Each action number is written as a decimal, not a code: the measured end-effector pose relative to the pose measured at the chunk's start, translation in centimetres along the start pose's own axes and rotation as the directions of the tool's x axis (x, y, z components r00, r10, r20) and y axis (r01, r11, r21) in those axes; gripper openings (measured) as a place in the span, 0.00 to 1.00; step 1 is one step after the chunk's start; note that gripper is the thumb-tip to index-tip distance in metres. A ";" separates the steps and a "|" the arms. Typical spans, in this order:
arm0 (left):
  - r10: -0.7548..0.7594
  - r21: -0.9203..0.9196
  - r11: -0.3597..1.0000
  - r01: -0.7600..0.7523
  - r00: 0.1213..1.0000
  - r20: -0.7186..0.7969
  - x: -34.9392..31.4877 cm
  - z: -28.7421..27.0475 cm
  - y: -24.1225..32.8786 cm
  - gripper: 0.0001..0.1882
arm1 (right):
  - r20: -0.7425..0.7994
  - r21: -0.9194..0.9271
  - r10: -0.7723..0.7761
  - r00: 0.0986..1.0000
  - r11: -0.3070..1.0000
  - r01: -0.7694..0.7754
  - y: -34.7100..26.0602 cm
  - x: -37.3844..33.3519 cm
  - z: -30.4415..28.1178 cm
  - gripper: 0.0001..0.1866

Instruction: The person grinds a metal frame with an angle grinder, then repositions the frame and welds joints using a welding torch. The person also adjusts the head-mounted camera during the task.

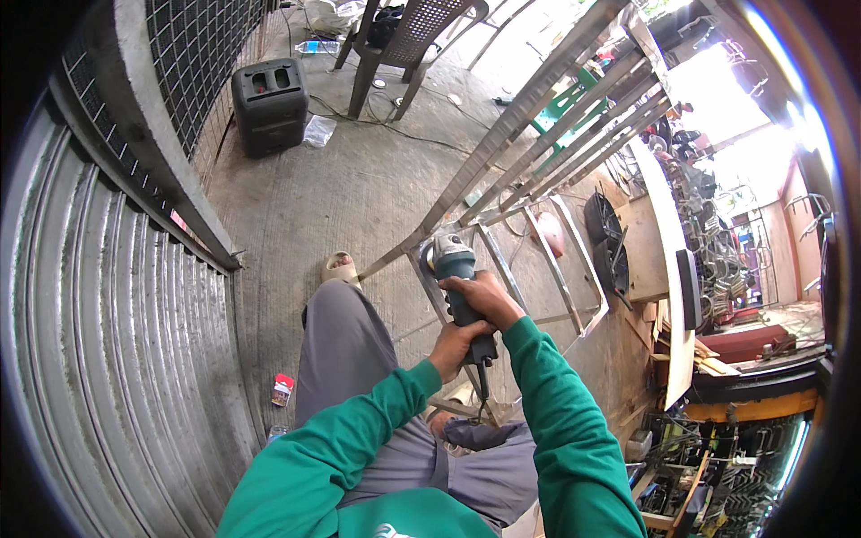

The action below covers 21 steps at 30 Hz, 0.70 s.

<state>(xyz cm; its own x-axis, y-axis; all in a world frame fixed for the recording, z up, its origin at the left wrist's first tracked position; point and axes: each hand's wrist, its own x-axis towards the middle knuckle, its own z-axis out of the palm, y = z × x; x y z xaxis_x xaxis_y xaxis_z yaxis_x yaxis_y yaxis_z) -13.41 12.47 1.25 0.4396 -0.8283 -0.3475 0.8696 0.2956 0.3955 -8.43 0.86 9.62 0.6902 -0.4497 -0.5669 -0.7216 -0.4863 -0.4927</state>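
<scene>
I hold an angle grinder (459, 260) with both hands. My right hand (489, 300) is wrapped round the front part of its dark body, close behind the silver head. Lower down, my left hand (457, 348) grips the rear end, where a black cord hangs off. The disc side of the head lies against or just beside a bar of a welded metal frame (421, 235); contact cannot be made out. This frame has long square tubes rising to the upper right and several crossbars (547, 260) near the floor.
A corrugated metal shutter (134, 341) stands at left. A black speaker box (270, 106) and a brown plastic chair (408, 45) are farther off, with cables on the concrete floor (287, 206). A small red box (282, 389) lies by my leg. Cluttered tools and clamps (717, 233) fill the right.
</scene>
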 end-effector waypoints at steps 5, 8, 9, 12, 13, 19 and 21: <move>-0.002 0.038 0.999 0.004 0.998 -0.058 0.4 -0.2 0.0 0.20 | 0.006 -0.011 0.007 1.000 1.000 -0.007 -0.6 0.1 -0.1 0.37; 0.023 0.065 0.998 -0.018 0.997 -0.076 0.6 -0.2 0.0 0.19 | 0.025 0.048 -0.006 1.000 0.999 0.005 -0.3 0.4 0.0 0.36; 0.021 0.074 0.997 -0.015 0.997 -0.078 0.6 -0.2 0.0 0.19 | 0.021 0.063 -0.008 1.000 0.998 0.007 -0.1 0.6 0.1 0.36; 0.005 0.064 0.998 0.000 0.997 -0.080 0.9 -0.2 0.1 0.18 | 0.019 0.086 -0.002 1.000 0.996 0.000 0.6 1.4 0.1 0.35; 0.003 0.058 0.998 0.002 0.995 -0.100 0.9 -0.3 0.1 0.18 | 0.023 0.091 0.003 1.000 0.996 -0.005 0.7 1.7 0.1 0.35; 0.026 0.056 0.998 -0.022 0.997 -0.071 2.2 -0.7 0.0 0.17 | 0.052 -0.029 -0.155 0.987 0.987 0.157 0.9 2.7 -0.5 0.33; 0.033 0.016 0.999 -0.032 0.999 -0.036 3.0 -1.2 0.2 0.16 | -0.028 -0.032 -0.118 0.993 0.993 0.117 0.3 3.2 -0.3 0.31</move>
<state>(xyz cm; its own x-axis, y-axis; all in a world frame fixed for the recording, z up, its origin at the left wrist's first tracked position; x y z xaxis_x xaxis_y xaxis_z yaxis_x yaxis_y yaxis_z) -11.61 10.61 -0.79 0.4755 -0.8006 -0.3648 0.8513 0.3141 0.4203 -6.44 -0.95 7.91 0.7717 -0.4102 -0.4860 -0.6338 -0.5595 -0.5341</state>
